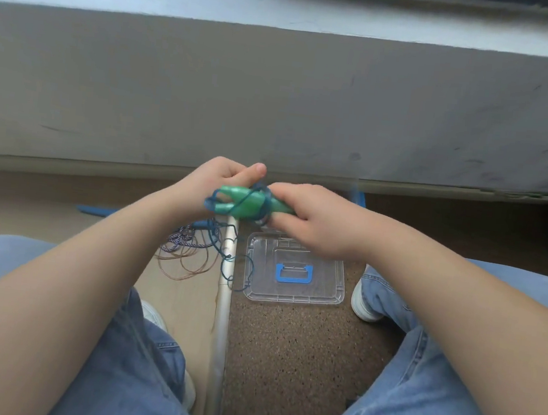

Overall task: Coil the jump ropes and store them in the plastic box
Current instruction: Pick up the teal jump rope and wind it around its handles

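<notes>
Your left hand curls around 1 end of the 2 green handles, thumb raised. Your right hand grips the other end. Blue cord is wound around both handles, and its slack hangs to the floor. Directly below your hands sits the clear plastic box, blue-handled lid facing up. 2 more ropes, 1 brown and 1 braided, lie tangled left of a metal floor strip.
</notes>
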`<state>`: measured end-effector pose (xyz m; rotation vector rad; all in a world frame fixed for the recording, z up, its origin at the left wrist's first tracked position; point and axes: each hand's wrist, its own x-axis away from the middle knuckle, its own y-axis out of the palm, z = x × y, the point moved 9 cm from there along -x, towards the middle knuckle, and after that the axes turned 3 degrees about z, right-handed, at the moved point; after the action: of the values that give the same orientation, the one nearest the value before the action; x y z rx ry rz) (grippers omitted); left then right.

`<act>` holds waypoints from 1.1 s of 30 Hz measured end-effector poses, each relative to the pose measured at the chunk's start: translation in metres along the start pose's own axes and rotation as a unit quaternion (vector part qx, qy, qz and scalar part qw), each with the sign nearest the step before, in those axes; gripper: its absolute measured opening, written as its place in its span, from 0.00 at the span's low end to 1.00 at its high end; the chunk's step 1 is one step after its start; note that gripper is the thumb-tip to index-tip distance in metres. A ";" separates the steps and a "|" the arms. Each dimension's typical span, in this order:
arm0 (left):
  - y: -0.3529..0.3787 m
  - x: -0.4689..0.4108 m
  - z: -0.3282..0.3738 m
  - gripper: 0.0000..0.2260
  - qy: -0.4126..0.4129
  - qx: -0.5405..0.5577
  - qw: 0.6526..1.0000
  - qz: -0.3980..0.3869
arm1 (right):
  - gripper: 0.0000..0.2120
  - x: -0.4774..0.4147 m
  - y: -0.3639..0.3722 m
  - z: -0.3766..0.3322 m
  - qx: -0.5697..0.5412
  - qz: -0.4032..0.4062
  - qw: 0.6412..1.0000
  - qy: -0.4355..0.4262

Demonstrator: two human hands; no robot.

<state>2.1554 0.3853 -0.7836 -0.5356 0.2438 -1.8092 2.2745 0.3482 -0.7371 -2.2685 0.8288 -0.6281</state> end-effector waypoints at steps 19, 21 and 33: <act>-0.005 0.018 0.031 0.31 0.107 -0.136 0.976 0.129 | 0.07 0.000 -0.019 0.037 0.089 0.108 0.980 0.144; 0.007 0.023 0.041 0.29 0.167 -0.193 0.961 0.108 | 0.08 0.000 -0.018 0.044 0.072 0.104 0.977 0.171; 0.007 0.028 0.048 0.21 0.206 -0.265 0.931 0.140 | 0.08 -0.005 0.003 0.035 -0.300 0.043 0.936 0.179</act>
<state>2.1781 0.3613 -0.7377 -0.4543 1.0680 -1.5502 2.2910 0.3634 -0.7644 -2.6701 1.4547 -0.8513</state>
